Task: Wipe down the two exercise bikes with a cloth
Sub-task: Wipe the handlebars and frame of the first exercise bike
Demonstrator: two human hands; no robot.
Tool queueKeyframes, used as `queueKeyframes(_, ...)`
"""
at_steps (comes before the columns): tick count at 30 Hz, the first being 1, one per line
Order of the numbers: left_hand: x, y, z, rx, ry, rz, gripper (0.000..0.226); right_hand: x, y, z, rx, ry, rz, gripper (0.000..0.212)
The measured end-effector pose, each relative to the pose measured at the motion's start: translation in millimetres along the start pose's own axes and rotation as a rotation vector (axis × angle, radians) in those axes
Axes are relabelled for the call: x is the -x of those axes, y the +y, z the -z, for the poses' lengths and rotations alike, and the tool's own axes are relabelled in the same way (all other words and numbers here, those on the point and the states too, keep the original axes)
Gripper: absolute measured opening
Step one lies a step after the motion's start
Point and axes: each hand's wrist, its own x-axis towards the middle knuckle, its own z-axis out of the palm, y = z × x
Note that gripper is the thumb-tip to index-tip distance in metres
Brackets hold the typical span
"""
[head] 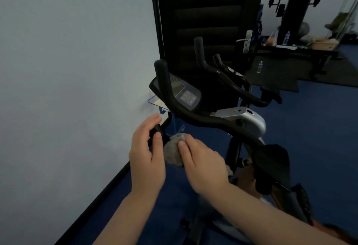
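An exercise bike (249, 120) with black handlebars, a grey console (184, 93) and a silver body stands in front of me, beside the wall. My left hand (146, 155) curls around the near end of a black handlebar grip (157, 128). My right hand (201, 161) holds a bunched grey cloth (173, 151) against that same grip, just right of my left hand. The black saddle (271, 159) sits low on the right. Behind the console rise further black handlebars (219, 62); whether they belong to a second bike I cannot tell.
A pale wall (73, 70) runs along the left with a black skirting (108, 186). A dark door (207, 18) with a metal handle stands behind the bike. Blue carpet (319, 128) covers the floor. A weight machine (298, 12), a bench and water bottles (260, 66) stand at the back right.
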Motion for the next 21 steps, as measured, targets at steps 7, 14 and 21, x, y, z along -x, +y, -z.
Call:
queueKeyframes(7, 4, -1, -13, -0.056, 0.063, -0.012, 0.035, 63, 57, 14, -0.078, 0.079, 0.196, 0.050)
queueKeyframes(14, 6, 0, -27, -0.129, 0.107, -0.035, 0.033, 28, 19, 8, -0.116, 0.036, 0.129, 0.053)
queueKeyframes(21, 5, -8, -19, -0.221, 0.066, -0.079, 0.036, 27, 26, 9, 0.028, 0.103, 0.140, 0.049)
